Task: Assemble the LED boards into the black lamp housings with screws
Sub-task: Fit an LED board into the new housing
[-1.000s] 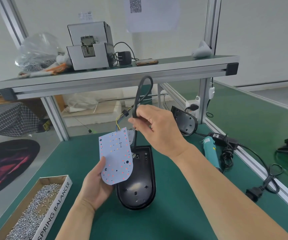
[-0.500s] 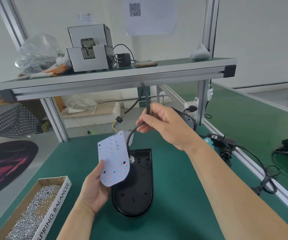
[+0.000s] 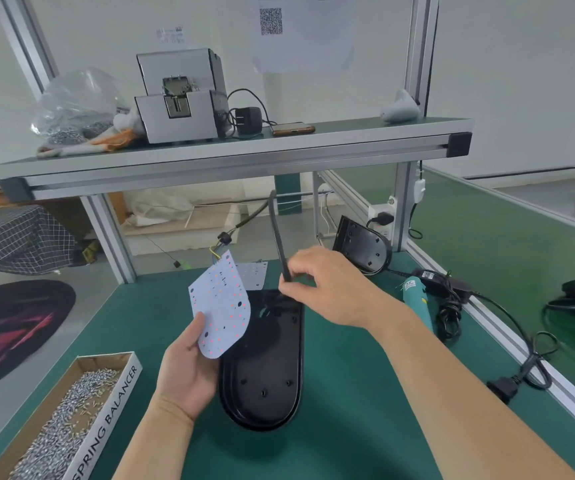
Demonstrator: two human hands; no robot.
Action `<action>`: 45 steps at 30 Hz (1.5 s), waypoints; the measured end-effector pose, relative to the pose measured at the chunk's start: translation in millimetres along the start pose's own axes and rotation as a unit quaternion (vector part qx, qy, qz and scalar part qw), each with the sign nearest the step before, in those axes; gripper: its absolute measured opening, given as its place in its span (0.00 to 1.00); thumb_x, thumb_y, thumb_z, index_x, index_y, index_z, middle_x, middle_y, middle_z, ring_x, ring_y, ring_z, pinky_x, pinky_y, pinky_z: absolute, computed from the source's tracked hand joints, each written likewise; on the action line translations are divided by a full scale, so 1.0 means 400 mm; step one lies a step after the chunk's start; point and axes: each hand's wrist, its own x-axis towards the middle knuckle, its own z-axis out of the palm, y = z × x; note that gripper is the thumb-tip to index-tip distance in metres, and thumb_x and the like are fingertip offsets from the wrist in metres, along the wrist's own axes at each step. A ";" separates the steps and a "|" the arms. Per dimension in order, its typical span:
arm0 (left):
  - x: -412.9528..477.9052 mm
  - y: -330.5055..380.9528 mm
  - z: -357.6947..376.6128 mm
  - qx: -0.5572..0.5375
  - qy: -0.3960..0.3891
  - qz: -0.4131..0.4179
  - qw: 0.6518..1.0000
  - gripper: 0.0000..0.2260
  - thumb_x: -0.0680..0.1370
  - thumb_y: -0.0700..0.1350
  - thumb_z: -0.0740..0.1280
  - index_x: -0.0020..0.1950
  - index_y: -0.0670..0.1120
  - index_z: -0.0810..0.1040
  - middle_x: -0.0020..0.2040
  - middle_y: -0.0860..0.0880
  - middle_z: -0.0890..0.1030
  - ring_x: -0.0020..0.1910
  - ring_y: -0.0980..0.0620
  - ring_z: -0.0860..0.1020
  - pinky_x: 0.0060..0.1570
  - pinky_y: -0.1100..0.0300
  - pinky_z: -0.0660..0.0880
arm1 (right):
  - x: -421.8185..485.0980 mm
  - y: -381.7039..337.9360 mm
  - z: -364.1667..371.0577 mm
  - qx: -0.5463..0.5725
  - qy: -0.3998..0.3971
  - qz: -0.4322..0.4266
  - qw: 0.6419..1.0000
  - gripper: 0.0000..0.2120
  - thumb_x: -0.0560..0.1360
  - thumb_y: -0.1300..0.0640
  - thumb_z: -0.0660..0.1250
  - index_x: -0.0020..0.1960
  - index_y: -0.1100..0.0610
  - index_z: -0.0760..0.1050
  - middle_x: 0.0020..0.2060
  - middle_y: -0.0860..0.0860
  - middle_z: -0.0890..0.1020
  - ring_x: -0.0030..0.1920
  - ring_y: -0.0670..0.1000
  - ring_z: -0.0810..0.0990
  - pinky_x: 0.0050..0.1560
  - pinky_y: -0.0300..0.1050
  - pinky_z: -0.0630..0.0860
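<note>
Left hand (image 3: pixel 189 368) pinches LED board (image 3: pixel 222 306) — right hand (image 3: pixel 327 285) fingers curled round cable (image 3: pixel 279 244), above black housing (image 3: pixel 265 368).

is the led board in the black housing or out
Out: the left hand holds the white D-shaped LED board up, off the black oval lamp housing, whose floor shows bare.

Legible marking: "SPRING BALANCER", black capitals on the white side wall of the cardboard box (image 3: pixel 107 419) holding screws (image 3: pixel 67 424). A QR code (image 3: pixel 271 21) is printed on the paper sheet (image 3: pixel 313 46) on the wall. Print on the small wall note (image 3: pixel 170 35) and the screwdriver (image 3: pixel 415 299) label: too small to read
</note>
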 end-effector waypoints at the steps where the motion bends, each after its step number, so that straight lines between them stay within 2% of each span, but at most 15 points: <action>1: -0.002 0.004 0.009 0.005 -0.008 0.004 1.000 0.16 0.77 0.51 0.65 0.56 0.46 0.87 0.61 0.44 0.84 0.55 0.48 0.85 0.44 0.55 0.83 | 0.003 0.007 0.006 -0.029 -0.010 -0.019 0.999 0.09 0.80 0.54 0.68 0.46 0.59 0.80 0.46 0.48 0.80 0.48 0.43 0.70 0.52 0.38 0.64; 3: -0.007 0.015 0.022 0.011 -0.017 0.016 1.000 0.15 0.76 0.50 0.65 0.56 0.45 0.87 0.61 0.44 0.84 0.55 0.48 0.85 0.45 0.56 0.83 | 0.004 0.028 0.013 0.002 -0.018 -0.009 1.000 0.09 0.80 0.50 0.67 0.55 0.52 0.81 0.59 0.45 0.78 0.60 0.41 0.68 0.62 0.38 0.64; 5: -0.010 0.028 0.028 0.013 -0.017 0.032 0.999 0.16 0.76 0.50 0.65 0.58 0.45 0.86 0.61 0.43 0.83 0.55 0.48 0.85 0.46 0.55 0.83 | -0.002 0.043 0.022 0.198 0.034 0.063 0.978 0.14 0.80 0.42 0.62 0.64 0.40 0.78 0.62 0.38 0.77 0.61 0.37 0.73 0.60 0.34 0.70; 8: -0.017 0.035 0.036 0.012 -0.026 0.029 0.999 0.19 0.77 0.52 0.66 0.62 0.42 0.84 0.63 0.41 0.82 0.56 0.44 0.84 0.56 0.49 0.82 | -0.014 0.070 0.070 0.574 0.047 0.165 0.801 0.18 0.85 0.46 0.55 0.70 0.49 0.75 0.67 0.50 0.79 0.57 0.47 0.81 0.47 0.45 0.76; 12: -0.021 0.011 0.064 0.011 -0.037 -0.003 0.999 0.20 0.77 0.51 0.65 0.63 0.42 0.83 0.65 0.41 0.81 0.58 0.43 0.83 0.65 0.44 0.75 | -0.040 0.056 0.179 0.656 -0.035 0.205 0.726 0.19 0.84 0.47 0.57 0.60 0.53 0.84 0.58 0.55 0.85 0.55 0.54 0.83 0.54 0.51 0.81; 15: -0.023 0.019 0.070 0.021 -0.035 0.005 0.999 0.20 0.77 0.51 0.65 0.63 0.42 0.83 0.65 0.41 0.81 0.58 0.43 0.83 0.66 0.45 0.72 | -0.053 0.057 0.194 0.568 -0.031 0.222 0.792 0.15 0.81 0.51 0.62 0.50 0.55 0.87 0.49 0.51 0.87 0.49 0.49 0.85 0.49 0.42 0.80; 18: -0.022 0.048 0.055 0.014 -0.023 0.028 0.999 0.19 0.77 0.50 0.65 0.62 0.41 0.83 0.63 0.41 0.82 0.56 0.44 0.84 0.61 0.47 0.79 | -0.068 0.109 0.178 0.187 -0.010 0.148 0.971 0.17 0.81 0.47 0.57 0.39 0.55 0.74 0.39 0.48 0.77 0.41 0.47 0.75 0.45 0.45 0.73; 19: -0.020 0.058 0.047 0.009 -0.017 0.035 0.999 0.19 0.76 0.49 0.65 0.62 0.41 0.83 0.62 0.41 0.82 0.55 0.44 0.84 0.59 0.48 0.80 | -0.070 0.132 0.176 0.031 -0.008 0.132 0.991 0.17 0.83 0.48 0.56 0.37 0.54 0.68 0.37 0.48 0.72 0.40 0.49 0.72 0.44 0.48 0.71; 24: -0.016 0.114 0.002 -0.026 0.005 0.071 0.997 0.17 0.80 0.47 0.62 0.61 0.40 0.84 0.59 0.42 0.84 0.53 0.46 0.85 0.55 0.48 0.82 | -0.073 0.208 0.184 -0.355 -0.133 0.238 0.894 0.11 0.82 0.55 0.56 0.54 0.53 0.78 0.52 0.52 0.78 0.54 0.56 0.76 0.46 0.47 0.66; 27: -0.020 0.131 -0.012 -0.022 0.012 0.061 0.998 0.17 0.79 0.45 0.62 0.63 0.39 0.82 0.60 0.41 0.84 0.53 0.44 0.85 0.50 0.48 0.83 | -0.068 0.217 0.189 -0.344 -0.157 0.307 0.874 0.12 0.81 0.57 0.59 0.60 0.56 0.77 0.58 0.54 0.77 0.59 0.56 0.74 0.51 0.47 0.69; 30: -0.023 0.121 -0.019 0.011 0.023 0.033 0.999 0.18 0.74 0.43 0.65 0.62 0.39 0.83 0.59 0.42 0.84 0.52 0.44 0.85 0.44 0.48 0.84 | -0.012 0.170 0.130 -0.226 -0.100 0.309 0.918 0.12 0.82 0.58 0.57 0.57 0.59 0.77 0.54 0.57 0.76 0.59 0.61 0.74 0.53 0.51 0.73; 32: -0.027 0.105 -0.017 0.039 0.020 0.004 0.999 0.15 0.73 0.41 0.65 0.55 0.39 0.86 0.58 0.41 0.84 0.52 0.43 0.85 0.42 0.49 0.84 | 0.043 0.112 0.060 -0.010 0.034 0.264 0.964 0.15 0.83 0.54 0.57 0.53 0.62 0.78 0.47 0.58 0.79 0.49 0.63 0.79 0.48 0.52 0.75; 35: -0.026 0.076 -0.004 0.063 0.001 -0.026 0.998 0.14 0.72 0.39 0.64 0.52 0.39 0.87 0.57 0.40 0.85 0.52 0.41 0.85 0.42 0.48 0.84 | 0.126 0.015 -0.045 0.290 0.066 0.215 0.930 0.20 0.82 0.42 0.59 0.63 0.54 0.78 0.51 0.50 0.85 0.27 0.45 0.72 0.28 0.36 0.71; 39: -0.022 0.057 0.018 0.086 -0.028 -0.023 0.996 0.17 0.71 0.38 0.64 0.56 0.39 0.85 0.59 0.38 0.84 0.55 0.40 0.84 0.50 0.46 0.83 | 0.190 -0.070 -0.104 0.168 -0.027 0.113 0.979 0.17 0.81 0.59 0.64 0.69 0.55 0.76 0.41 0.51 0.85 0.25 0.39 0.71 0.27 0.27 0.64; 45: -0.029 0.053 0.029 0.076 -0.039 -0.006 0.996 0.14 0.74 0.43 0.65 0.54 0.41 0.87 0.57 0.40 0.85 0.53 0.43 0.85 0.47 0.50 0.83 | 0.156 -0.076 -0.086 0.179 -0.109 0.097 0.973 0.20 0.77 0.74 0.58 0.63 0.57 0.74 0.41 0.60 0.81 0.33 0.50 0.83 0.35 0.39 0.79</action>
